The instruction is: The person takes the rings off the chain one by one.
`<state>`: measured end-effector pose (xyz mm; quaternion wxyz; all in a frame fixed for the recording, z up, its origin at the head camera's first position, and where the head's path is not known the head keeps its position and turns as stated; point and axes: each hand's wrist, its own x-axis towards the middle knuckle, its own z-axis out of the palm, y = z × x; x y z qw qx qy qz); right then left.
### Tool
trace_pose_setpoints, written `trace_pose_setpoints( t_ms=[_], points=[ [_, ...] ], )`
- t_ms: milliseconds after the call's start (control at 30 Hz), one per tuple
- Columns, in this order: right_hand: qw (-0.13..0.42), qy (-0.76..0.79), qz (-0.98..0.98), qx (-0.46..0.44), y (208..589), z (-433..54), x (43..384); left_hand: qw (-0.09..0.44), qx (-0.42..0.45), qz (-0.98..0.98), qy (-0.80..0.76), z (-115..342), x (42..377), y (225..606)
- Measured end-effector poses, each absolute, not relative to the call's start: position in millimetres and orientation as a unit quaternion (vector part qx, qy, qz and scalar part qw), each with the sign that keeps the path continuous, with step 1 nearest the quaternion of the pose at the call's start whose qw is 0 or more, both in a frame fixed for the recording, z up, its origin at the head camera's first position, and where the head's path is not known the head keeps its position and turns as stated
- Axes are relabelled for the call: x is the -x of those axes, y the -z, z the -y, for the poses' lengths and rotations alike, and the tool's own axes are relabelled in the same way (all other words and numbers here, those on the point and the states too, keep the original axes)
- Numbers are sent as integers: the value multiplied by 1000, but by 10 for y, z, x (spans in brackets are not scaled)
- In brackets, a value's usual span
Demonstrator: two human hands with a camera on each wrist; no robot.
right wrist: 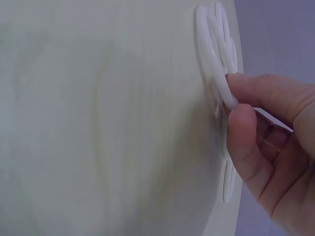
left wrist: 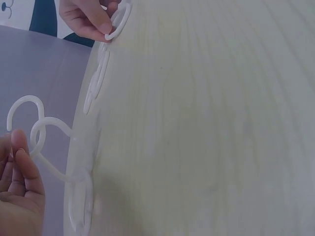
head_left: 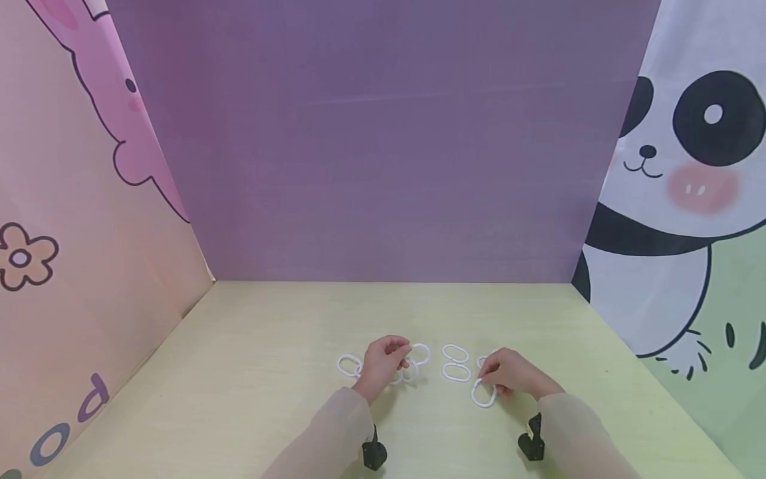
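Note:
My left hand (head_left: 383, 362) pinches a white plastic chain link (left wrist: 27, 97) above the table. An end of this link shows at the fingertips in the left wrist view. A second link (left wrist: 49, 119) hooks through it and hangs towards more joined links on the table; part of this chain is hidden behind the hand. My right hand (head_left: 517, 372) pinches another white oval link (right wrist: 211, 54) between thumb and finger, close to the tabletop. Another link (head_left: 479, 362) lies partly hidden behind the right hand.
Two loose links, an upper one (head_left: 453, 344) and a lower one (head_left: 457, 380), lie between the hands on the pale wooden table (head_left: 269, 412). A purple panel (head_left: 383, 166) stands behind, with printed side walls left and right. Black devices (head_left: 374, 456) hang at both wrists.

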<state>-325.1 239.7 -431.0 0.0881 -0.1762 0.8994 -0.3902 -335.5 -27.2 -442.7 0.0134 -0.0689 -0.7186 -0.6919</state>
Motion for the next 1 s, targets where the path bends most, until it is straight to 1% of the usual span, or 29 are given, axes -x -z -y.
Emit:
trace_pose_setpoints(
  t_ms=[233, 600, 1000],
  points=[
    [75, 381, -901, 191, 4306, -2393, 3262, 16, 69, 721, 690, 282, 3359, 4421],
    [73, 368, -911, 173, 4342, -2376, 3272, 12, 71, 718, 692, 285, 3355, 4414],
    [98, 355, -918, 143, 4270, -2362, 3241, 18, 72, 713, 697, 293, 3335, 4386]
  ],
)
